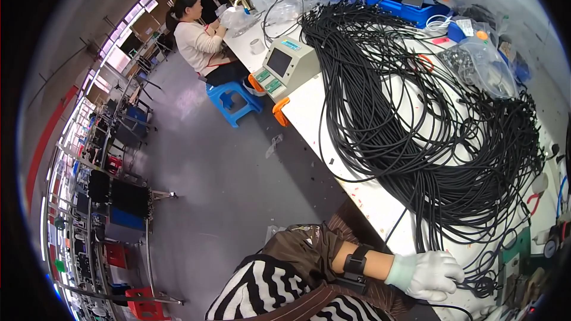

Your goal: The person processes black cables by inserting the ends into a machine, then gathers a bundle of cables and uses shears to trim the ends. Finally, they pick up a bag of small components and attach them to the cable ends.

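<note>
My left hand (429, 274), in a white knitted glove with a pale green cuff, is low at the right over the white table (372, 202). Its fingers curl downward, and whatever they hold is hidden beneath them. Black cables (380, 119) run down to the back of this hand in a thick bundle. Thin dark cable loops (480, 279) lie just right of the fingertips. Below the wrist, a single black cable (443, 306) crosses toward the lower edge. I cannot make out my right hand in this view.
Right of my hand stands a green-and-grey device (516, 252). Farther up are a beige box with a screen (288, 65), a blue tray (437, 13) and clear plastic bags (485, 65). A co-worker (199, 38) sits at the far left on a blue stool (232, 101).
</note>
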The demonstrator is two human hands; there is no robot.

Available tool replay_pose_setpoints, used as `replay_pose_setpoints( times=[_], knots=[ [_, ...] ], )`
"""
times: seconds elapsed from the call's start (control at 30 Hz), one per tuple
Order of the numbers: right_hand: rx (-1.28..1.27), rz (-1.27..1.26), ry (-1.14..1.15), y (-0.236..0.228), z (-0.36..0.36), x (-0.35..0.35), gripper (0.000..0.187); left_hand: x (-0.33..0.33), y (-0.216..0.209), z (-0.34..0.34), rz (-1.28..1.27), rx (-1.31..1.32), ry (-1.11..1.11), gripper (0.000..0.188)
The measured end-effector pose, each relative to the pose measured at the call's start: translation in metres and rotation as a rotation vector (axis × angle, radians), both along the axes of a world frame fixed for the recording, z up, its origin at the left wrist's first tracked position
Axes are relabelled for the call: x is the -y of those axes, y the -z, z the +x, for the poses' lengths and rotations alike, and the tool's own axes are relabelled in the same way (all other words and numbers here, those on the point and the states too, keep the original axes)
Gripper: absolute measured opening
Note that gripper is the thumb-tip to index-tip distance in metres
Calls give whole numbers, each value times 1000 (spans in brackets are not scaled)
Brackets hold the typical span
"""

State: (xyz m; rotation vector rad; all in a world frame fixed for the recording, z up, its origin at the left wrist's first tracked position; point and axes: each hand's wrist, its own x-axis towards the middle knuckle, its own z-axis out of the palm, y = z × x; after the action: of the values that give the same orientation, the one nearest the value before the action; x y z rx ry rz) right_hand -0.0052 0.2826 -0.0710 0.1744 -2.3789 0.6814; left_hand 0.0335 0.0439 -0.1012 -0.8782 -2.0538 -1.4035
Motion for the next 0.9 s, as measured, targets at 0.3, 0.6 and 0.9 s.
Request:
replay_pose_setpoints(
  times=[0.3,0.6,0.9],
  knots=[
    [259,-1242,-294,-23,10,29,12,3,-5,1,-3,-14,20,18],
    [275,-979,-213,-4,5,9,11,3,-4,2,-26,4,22,18],
    [218,-261,24,-15,2,14,12,2,-3,1,-32,-2,18,18]
  ],
)
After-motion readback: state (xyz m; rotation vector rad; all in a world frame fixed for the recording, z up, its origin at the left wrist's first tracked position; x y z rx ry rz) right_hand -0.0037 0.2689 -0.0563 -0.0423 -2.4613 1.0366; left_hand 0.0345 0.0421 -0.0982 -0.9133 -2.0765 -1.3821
